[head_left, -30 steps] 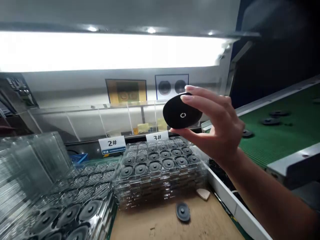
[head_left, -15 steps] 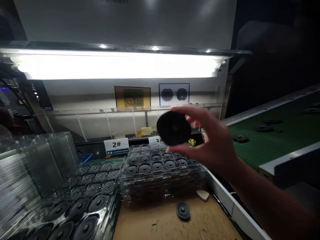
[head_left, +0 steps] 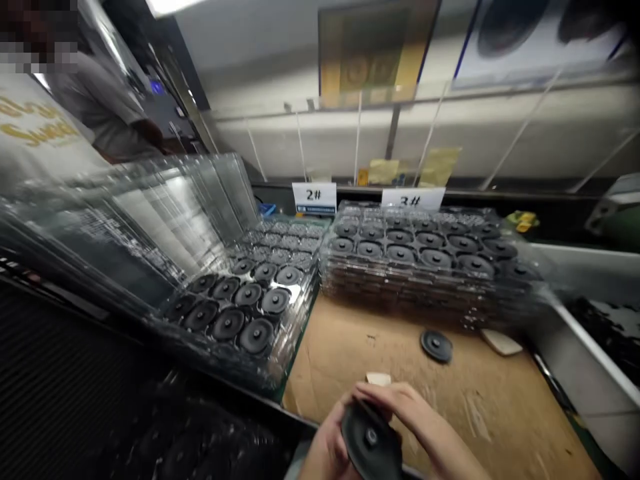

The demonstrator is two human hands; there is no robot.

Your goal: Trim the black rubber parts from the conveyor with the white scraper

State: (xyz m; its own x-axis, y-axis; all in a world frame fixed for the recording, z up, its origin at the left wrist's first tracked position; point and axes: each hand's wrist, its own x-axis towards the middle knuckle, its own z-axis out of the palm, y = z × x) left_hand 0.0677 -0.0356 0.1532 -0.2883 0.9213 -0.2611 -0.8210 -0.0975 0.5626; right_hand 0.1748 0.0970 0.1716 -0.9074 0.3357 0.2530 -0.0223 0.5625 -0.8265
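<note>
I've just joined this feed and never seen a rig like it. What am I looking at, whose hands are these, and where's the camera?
This is one camera worn on a person's head, looking forward and down, so the two bare hands at the bottom are the wearer's own. The left hand and right hand hold a black round disc between them. Ahead, on a cardboard-covered bench, stacked clear plastic trays carry similar dark discs, behind cards marked 2# and 3#. One loose disc lies on the cardboard. A co-worker stands at the far left.
</note>
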